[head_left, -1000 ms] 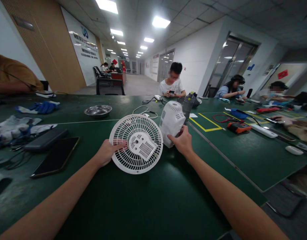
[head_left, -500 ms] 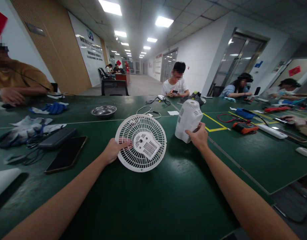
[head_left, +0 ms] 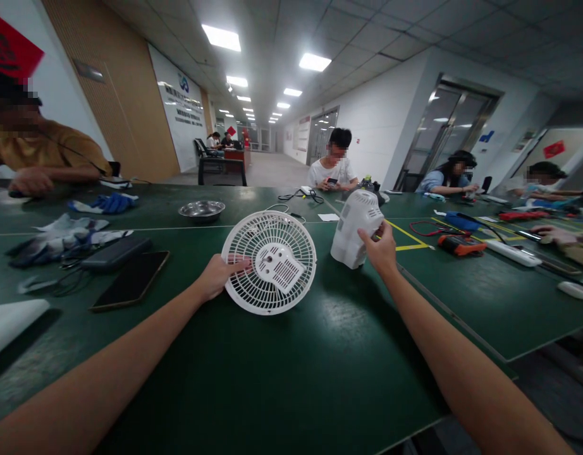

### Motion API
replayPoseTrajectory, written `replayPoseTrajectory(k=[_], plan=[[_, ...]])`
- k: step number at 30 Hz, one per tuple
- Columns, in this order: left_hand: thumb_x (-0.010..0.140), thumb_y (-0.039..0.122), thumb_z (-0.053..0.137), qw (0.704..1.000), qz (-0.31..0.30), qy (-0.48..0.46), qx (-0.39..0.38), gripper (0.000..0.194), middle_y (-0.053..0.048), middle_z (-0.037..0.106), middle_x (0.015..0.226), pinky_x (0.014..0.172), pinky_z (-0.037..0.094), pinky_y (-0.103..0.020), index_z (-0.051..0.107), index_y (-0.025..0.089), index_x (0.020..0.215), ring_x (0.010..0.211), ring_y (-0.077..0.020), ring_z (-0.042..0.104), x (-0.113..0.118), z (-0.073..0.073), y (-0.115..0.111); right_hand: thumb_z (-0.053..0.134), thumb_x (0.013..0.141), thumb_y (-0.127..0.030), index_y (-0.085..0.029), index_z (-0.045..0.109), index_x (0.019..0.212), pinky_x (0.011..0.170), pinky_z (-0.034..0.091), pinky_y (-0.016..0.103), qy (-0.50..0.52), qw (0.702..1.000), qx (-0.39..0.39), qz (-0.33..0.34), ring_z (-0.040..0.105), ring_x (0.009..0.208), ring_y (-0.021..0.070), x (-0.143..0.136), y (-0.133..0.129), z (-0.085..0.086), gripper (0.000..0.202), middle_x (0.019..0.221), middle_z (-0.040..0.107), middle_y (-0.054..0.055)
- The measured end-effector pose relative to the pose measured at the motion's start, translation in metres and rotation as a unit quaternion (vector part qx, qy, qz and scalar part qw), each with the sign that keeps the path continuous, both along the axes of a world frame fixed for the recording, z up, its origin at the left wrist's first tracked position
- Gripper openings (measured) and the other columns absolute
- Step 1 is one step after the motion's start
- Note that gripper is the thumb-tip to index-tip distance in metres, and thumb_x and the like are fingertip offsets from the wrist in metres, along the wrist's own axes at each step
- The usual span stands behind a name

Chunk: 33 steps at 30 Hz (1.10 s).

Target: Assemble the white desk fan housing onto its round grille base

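My left hand grips the left rim of a round white fan grille, with the thumb lying over its slats. The grille is tilted toward me and carries a slotted plate at its centre. To the right, my right hand is closed on a white plastic housing, which has vent slots near its top. The housing leans slightly, its lower end at or just above the green table. My right fingers are partly hidden behind it. A thin pale cable shows behind the grille.
A metal bowl stands behind the grille. At left lie gloves, a dark power bank, a phone and a white object. An orange multimeter and a white power strip lie right. Several people sit around the table.
The camera view has shifted a little. The grille is tilted slightly further and sits a bit higher in view. Both hands keep their holds.
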<state>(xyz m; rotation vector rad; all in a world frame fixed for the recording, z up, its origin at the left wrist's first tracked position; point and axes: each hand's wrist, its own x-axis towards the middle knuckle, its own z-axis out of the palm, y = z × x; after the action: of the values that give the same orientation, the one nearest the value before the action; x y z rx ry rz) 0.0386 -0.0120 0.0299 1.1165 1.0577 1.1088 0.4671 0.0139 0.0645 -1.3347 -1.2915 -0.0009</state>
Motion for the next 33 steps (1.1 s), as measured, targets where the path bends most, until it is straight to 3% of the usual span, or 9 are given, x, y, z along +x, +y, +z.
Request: replayPoseTrajectory(k=[6, 9, 12, 14, 17, 20, 25, 30, 33], plan=[[0.073, 0.017, 0.081, 1.000, -0.002, -0.002, 0.001, 0.025, -0.013, 0.077, 0.094, 0.081, 0.061, -0.040, 0.073, 0.012, 0.096, 0.083, -0.0239, 0.075, 0.000, 0.003, -0.002, 0.070, 0.072, -0.052, -0.016, 0.043, 0.135, 0.086, 0.051, 0.042, -0.040, 0.999, 0.004, -0.019, 0.063, 0.092, 0.0254, 0.007, 0.000, 0.003, 0.078, 0.124, 0.061, 0.016], [0.074, 0.016, 0.081, 1.000, -0.006, -0.003, -0.006, 0.024, -0.013, 0.076, 0.093, 0.081, 0.061, -0.040, 0.073, 0.012, 0.096, 0.083, -0.0234, 0.074, 0.000, 0.004, -0.003, 0.068, 0.072, -0.052, -0.013, 0.043, 0.135, 0.094, 0.047, 0.047, -0.077, 0.995, 0.039, -0.057, 0.060, 0.102, 0.0294, 0.007, -0.004, 0.008, 0.079, 0.124, 0.059, 0.017], [0.074, 0.017, 0.081, 1.000, -0.014, -0.004, -0.012, 0.024, -0.012, 0.076, 0.093, 0.081, 0.061, -0.041, 0.073, 0.012, 0.096, 0.083, -0.0236, 0.074, 0.000, 0.005, -0.003, 0.070, 0.070, -0.054, -0.012, 0.043, 0.136, 0.102, 0.041, 0.051, -0.116, 0.984, 0.099, -0.087, 0.054, 0.117, 0.0331, -0.008, -0.015, 0.015, 0.082, 0.129, 0.056, 0.018], [0.074, 0.017, 0.080, 1.000, -0.017, -0.007, -0.005, 0.023, -0.012, 0.076, 0.094, 0.082, 0.060, -0.041, 0.073, 0.012, 0.095, 0.084, -0.0234, 0.074, -0.001, 0.005, -0.003, 0.071, 0.070, -0.053, -0.015, 0.042, 0.136, 0.095, 0.047, 0.047, -0.097, 0.988, 0.101, -0.059, 0.057, 0.112, 0.0311, -0.028, -0.024, 0.016, 0.082, 0.129, 0.057, 0.017], [0.075, 0.018, 0.080, 1.000, -0.019, -0.010, 0.006, 0.021, -0.012, 0.076, 0.093, 0.083, 0.060, -0.041, 0.074, 0.012, 0.094, 0.083, -0.0231, 0.074, -0.002, 0.002, -0.001, 0.069, 0.074, -0.055, -0.017, 0.048, 0.129, 0.075, 0.054, 0.038, -0.022, 0.999, 0.012, 0.038, 0.065, 0.080, 0.0222, -0.064, -0.033, 0.004, 0.070, 0.116, 0.066, 0.013], [0.075, 0.018, 0.080, 1.000, -0.023, -0.008, 0.008, 0.022, -0.013, 0.076, 0.094, 0.085, 0.060, -0.042, 0.074, 0.012, 0.094, 0.086, -0.0243, 0.074, -0.004, 0.000, 0.002, 0.071, 0.072, -0.055, -0.016, 0.056, 0.120, 0.074, 0.054, 0.040, -0.029, 0.994, -0.082, 0.068, 0.066, 0.075, 0.0232, -0.091, -0.032, -0.018, 0.063, 0.106, 0.071, 0.013], [0.075, 0.018, 0.080, 1.000, -0.020, -0.008, 0.009, 0.021, -0.012, 0.076, 0.092, 0.085, 0.059, -0.041, 0.074, 0.011, 0.094, 0.084, -0.0232, 0.073, -0.005, -0.002, 0.002, 0.071, 0.075, -0.052, -0.015, 0.057, 0.120, 0.087, 0.051, 0.041, -0.139, 0.971, -0.183, 0.060, 0.068, 0.094, 0.0287, -0.104, -0.021, -0.044, 0.061, 0.107, 0.070, 0.016], [0.076, 0.016, 0.079, 0.999, -0.006, -0.019, 0.032, 0.016, -0.010, 0.076, 0.088, 0.084, 0.059, -0.039, 0.074, 0.010, 0.090, 0.081, -0.0210, 0.073, -0.002, -0.004, 0.002, 0.063, 0.081, -0.058, -0.012, 0.056, 0.121, 0.100, 0.040, 0.050, -0.240, 0.932, -0.272, -0.008, 0.058, 0.113, 0.0356, -0.108, -0.015, -0.046, 0.062, 0.113, 0.066, 0.020], [0.075, 0.016, 0.079, 0.999, 0.000, -0.014, 0.042, 0.018, -0.010, 0.076, 0.089, 0.083, 0.060, -0.039, 0.074, 0.011, 0.092, 0.080, -0.0216, 0.073, -0.003, -0.004, 0.001, 0.063, 0.081, -0.058, -0.010, 0.055, 0.125, 0.103, 0.034, 0.059, -0.247, 0.929, -0.275, -0.021, 0.049, 0.123, 0.0413, -0.111, -0.017, -0.042, 0.065, 0.125, 0.059, 0.023]])
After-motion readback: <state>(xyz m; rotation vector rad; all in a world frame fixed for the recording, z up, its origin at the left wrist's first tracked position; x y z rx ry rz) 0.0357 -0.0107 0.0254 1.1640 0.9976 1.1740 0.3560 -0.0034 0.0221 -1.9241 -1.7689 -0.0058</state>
